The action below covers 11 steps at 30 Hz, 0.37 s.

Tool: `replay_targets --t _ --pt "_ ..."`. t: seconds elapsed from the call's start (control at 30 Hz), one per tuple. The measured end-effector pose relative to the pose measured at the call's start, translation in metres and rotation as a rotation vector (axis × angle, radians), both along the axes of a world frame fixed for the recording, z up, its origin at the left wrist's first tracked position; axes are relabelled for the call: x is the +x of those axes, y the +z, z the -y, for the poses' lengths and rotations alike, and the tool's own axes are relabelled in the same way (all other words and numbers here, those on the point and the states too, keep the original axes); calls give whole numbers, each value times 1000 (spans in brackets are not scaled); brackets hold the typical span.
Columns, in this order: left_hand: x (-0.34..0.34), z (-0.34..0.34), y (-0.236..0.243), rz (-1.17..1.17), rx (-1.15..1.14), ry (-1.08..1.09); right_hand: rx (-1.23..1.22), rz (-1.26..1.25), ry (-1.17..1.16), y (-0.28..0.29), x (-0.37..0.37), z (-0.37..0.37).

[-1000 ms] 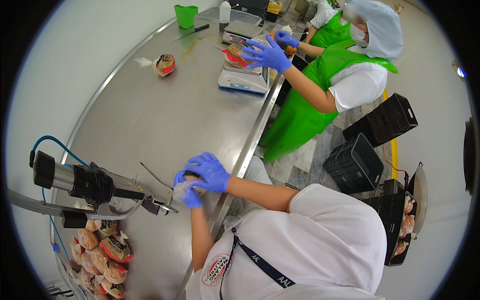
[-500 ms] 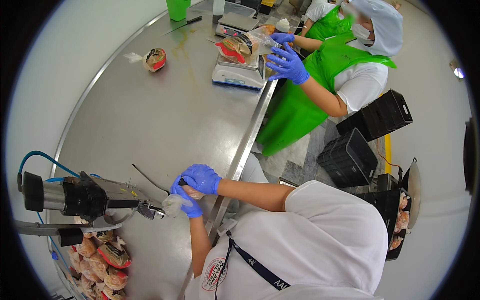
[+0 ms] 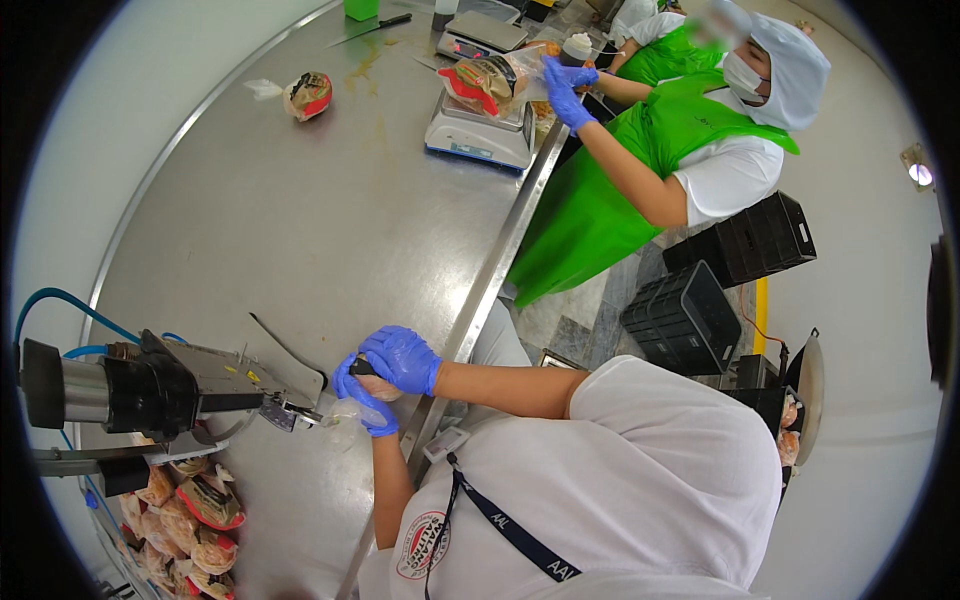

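Note:
My right hand, in a blue glove, is wrapped over the upper side of a bagged chicken with a dark patch on its bag. Below it, my left hand, gloved too, grips the same pack from the other side. Clear gathered plastic, the bag's neck, trails over my left fingers toward the jaws of a bag-clipping machine. The gloves cover most of the pack. A curved dark lever of the machine reaches out just beyond my hands.
A pile of bagged chickens lies beneath the machine on the steel table; one more bag lies far left. Across, a co-worker in a green apron handles a bag on a scale. A knife lies beyond; black crates stand right.
My view has shifted slightly, and my hands keep their hold beside the machine. The co-worker's hand, spread apart from the bag on the scale before, now is at the bag's end.

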<state>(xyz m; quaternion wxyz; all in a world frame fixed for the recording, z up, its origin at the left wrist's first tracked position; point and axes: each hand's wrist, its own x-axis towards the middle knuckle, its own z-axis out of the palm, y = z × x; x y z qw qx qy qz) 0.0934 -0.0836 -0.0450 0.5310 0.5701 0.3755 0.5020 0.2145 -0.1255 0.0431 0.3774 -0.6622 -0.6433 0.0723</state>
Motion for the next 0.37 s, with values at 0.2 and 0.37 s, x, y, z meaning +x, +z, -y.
replay_targets --t 0.2,0.37 --pt "-1 4 -10 10 -44 10 -83 13 7 7 -1 6" --pt "-17 -13 -29 -213 338 -110 -170 4 38 -1 -8 1"
